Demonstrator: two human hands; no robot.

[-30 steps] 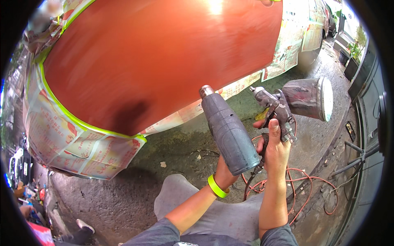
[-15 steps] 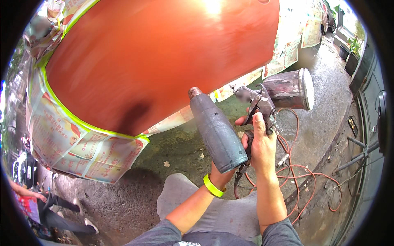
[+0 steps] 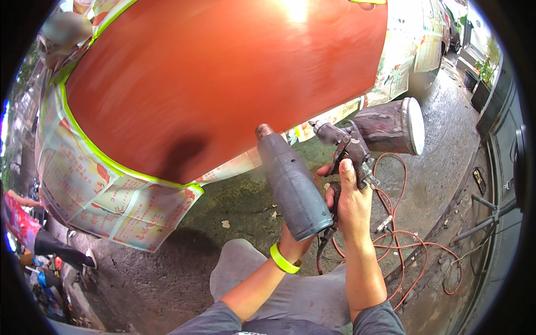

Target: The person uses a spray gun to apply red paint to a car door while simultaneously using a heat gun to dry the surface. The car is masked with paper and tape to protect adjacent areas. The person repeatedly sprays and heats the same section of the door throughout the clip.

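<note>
My right hand [image 3: 354, 209] grips a spray gun [image 3: 350, 146], thumb up at the back of its handle. The gun's dark, paint-stained cup [image 3: 382, 127] points right and has a white lid. My left hand [image 3: 294, 241], below a yellow wristband, is closed on a dark grey heat gun [image 3: 293, 187] with a rusty nozzle; the tool's body hides most of those fingers. The nozzle tilts up toward an orange-red car panel [image 3: 223, 84], apart from it. Both tools are held close together, the spray gun to the right.
Newspaper sheets [image 3: 120, 206] and yellow-green tape [image 3: 109, 164] border the panel. Red hoses [image 3: 393, 245] lie coiled on the wet concrete at right. A grey metal gate [image 3: 505, 167] stands at far right. Another person [image 3: 53, 240] is at the left edge.
Both hands and tools have shifted slightly left and down in view. The person at the left edge has moved further left. Both grips look the same.
</note>
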